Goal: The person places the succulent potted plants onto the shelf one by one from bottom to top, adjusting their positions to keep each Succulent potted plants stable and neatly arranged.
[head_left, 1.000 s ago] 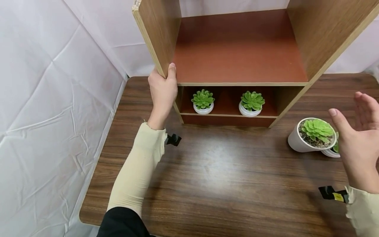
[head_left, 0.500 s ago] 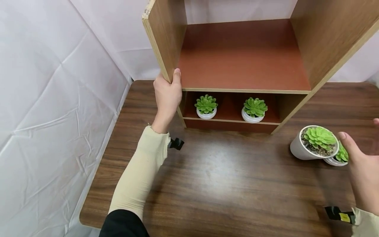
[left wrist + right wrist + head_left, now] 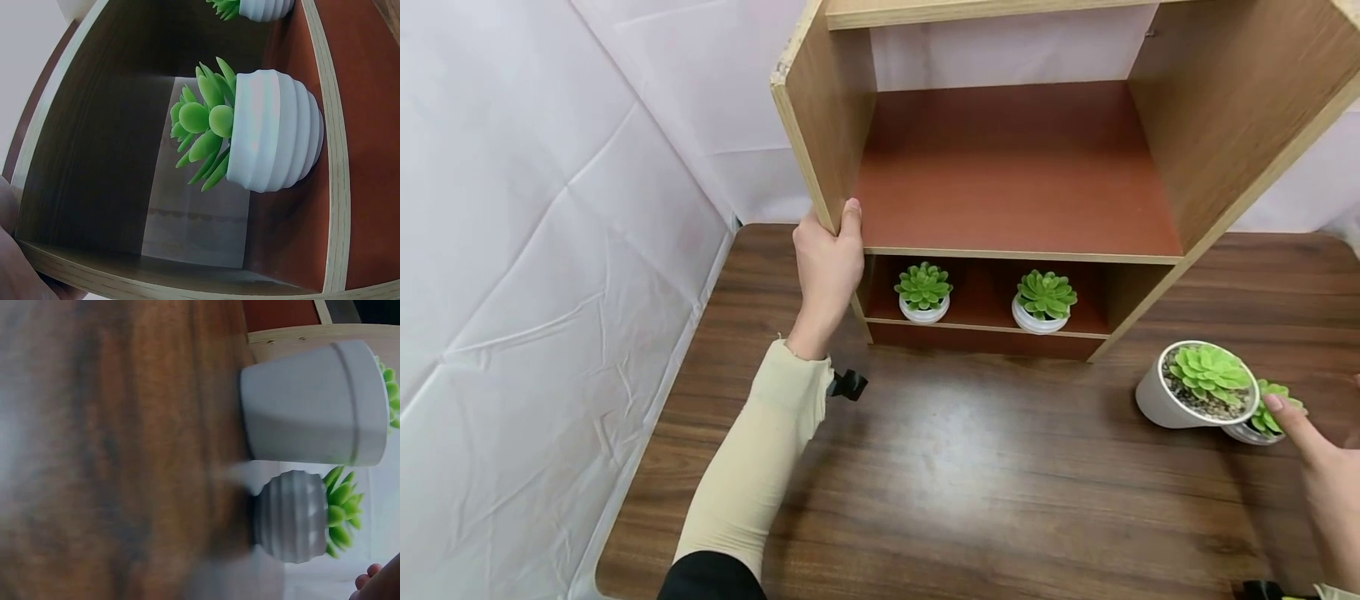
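My left hand (image 3: 829, 265) grips the front edge of the left side panel of a wooden shelf (image 3: 1015, 175), thumb on the inner side. On the bottom tier stand two small succulents in ribbed white pots, a left one (image 3: 923, 287) and a right one (image 3: 1043, 298); the left wrist view shows one ribbed pot (image 3: 275, 131) close up. At the right, my right hand (image 3: 1333, 487) is beside another small potted succulent (image 3: 1273, 408), its thumb overlapping the leaves in the head view. That hand is partly cut off by the frame, and holds nothing visible.
A larger white pot (image 3: 1168, 400) with a succulent and gravel stands against the small one, right of the shelf. The brown wooden table (image 3: 955, 492) carries everything. White sheeting (image 3: 535, 250) hangs at the left and behind.
The right hand has come down and to the right, from above the pots to beside the small one, uncovering it. The left hand keeps its grip. The head view has tilted up slightly.
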Motion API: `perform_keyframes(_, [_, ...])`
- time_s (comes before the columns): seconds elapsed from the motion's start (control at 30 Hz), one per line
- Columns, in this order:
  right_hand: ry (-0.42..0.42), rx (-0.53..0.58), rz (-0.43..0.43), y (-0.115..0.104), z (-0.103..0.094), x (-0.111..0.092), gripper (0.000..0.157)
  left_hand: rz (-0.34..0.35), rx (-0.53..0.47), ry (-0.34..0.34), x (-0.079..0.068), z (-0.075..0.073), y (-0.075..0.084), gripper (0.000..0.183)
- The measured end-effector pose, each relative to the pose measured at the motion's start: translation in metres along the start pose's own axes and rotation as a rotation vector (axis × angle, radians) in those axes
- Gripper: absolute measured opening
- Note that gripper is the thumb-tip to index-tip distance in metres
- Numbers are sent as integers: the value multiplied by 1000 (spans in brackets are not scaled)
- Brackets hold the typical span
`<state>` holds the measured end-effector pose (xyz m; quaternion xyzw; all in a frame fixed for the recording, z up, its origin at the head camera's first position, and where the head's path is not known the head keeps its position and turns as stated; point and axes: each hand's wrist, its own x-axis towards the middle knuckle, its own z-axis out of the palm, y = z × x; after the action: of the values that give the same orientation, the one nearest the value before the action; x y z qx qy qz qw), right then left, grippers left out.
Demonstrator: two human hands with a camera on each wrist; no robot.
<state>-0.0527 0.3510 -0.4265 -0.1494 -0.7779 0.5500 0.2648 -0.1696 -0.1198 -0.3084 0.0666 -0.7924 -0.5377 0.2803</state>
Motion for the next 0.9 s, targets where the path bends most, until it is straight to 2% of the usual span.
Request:
perform_keyframes(0.2, [59, 330, 139, 19, 0, -4, 79, -5, -5, -8, -1, 0, 2, 25])
perform_keyframes(0.27, [65, 389, 169, 24, -1, -7, 79, -10, 0, -4, -1, 0, 1, 25])
perform_keyframes(0.43, [56, 408, 271, 28, -2, -12, 81, -5, 0, 11, -2, 1, 0, 25])
perform_keyframes(0.6, [34, 393, 354, 25, -6, -14, 75, 3, -22, 17, -5, 1, -1, 26])
perform_keyframes(0.9, [15, 455, 290, 31, -6, -14, 70, 12, -15, 25, -2, 1, -1, 24])
